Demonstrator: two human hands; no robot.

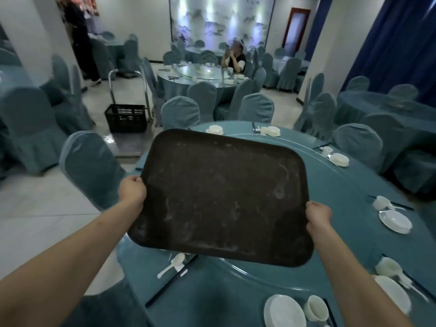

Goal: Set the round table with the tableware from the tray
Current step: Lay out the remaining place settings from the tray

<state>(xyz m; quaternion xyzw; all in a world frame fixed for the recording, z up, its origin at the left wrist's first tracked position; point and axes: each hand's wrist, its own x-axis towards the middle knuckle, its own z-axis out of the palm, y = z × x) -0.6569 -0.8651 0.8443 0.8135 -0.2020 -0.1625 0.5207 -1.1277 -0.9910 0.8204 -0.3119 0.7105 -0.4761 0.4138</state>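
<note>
Dark brown tray (pixel 224 197), bare and scuffed with pale smears, held tilted above the round table (pixel 342 185). Left hand (pixel 132 192) grips its left edge, fingers curled under the rim; right hand (pixel 318 217) grips the right edge the same way. Table has a teal cloth and a raised teal turntable (pixel 306 270) at centre. White place settings ring the edge: plate (pixel 395 221) with a cup (pixel 380 202) beside it at right, another plate (pixel 284 311) and cup (pixel 316 308) near bottom, bowls on saucers (pixel 214 130) on the far side. White spoon (pixel 171 264) lies by dark chopsticks (pixel 169 279) just below the tray. Chairs in teal covers (pixel 92 166) surround it. Room: pale tiled floor, black crate (pixel 126 118) on a trolley, more teal tables, blue curtain (pixel 396 43), a seated person (pixel 233 59) beyond.
</note>
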